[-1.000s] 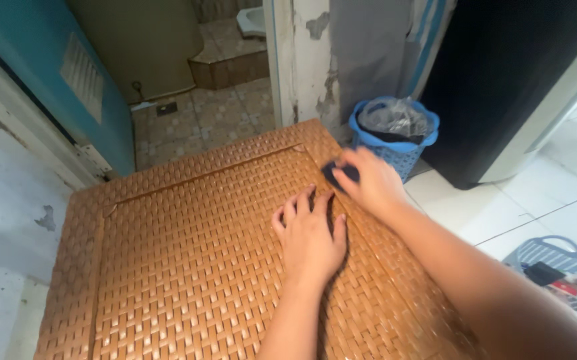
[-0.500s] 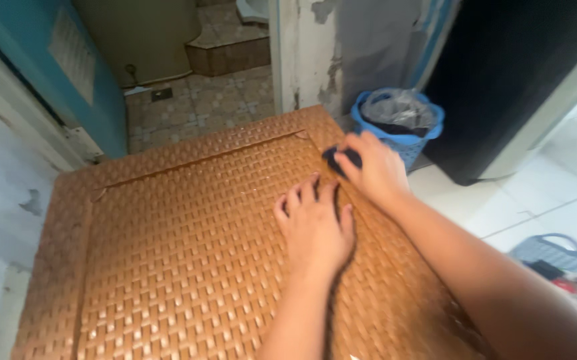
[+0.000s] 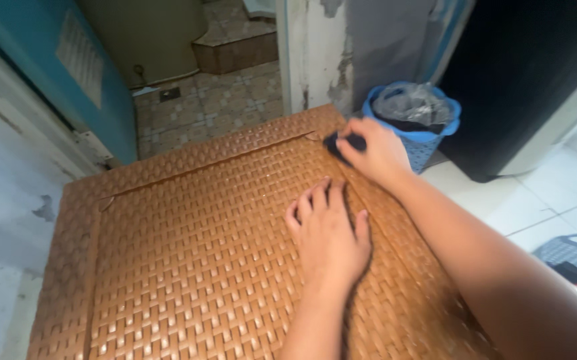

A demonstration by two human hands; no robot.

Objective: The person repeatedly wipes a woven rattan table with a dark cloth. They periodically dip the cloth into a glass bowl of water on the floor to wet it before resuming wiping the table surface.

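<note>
Woven brown desk top (image 3: 188, 267), its basket-weave surface filling most of my view, carries both hands from where I watch the feed. Beyond its far edge I see a patterned tile floor (image 3: 215, 100) running through a doorway, beside a teal door (image 3: 48, 73) and a peeling white door post (image 3: 308, 53). A black appliance (image 3: 535, 73) stands at the right, with a blue plastic bin (image 3: 414, 119) lined with a clear bag just past the desk's far right corner. My left hand (image 3: 332, 233) lies flat and released, fingers spread on the weave. My right hand (image 3: 372, 153) is clenched around a small dark cloth (image 3: 336, 141), pressing it onto the desk near that far right corner.
</note>
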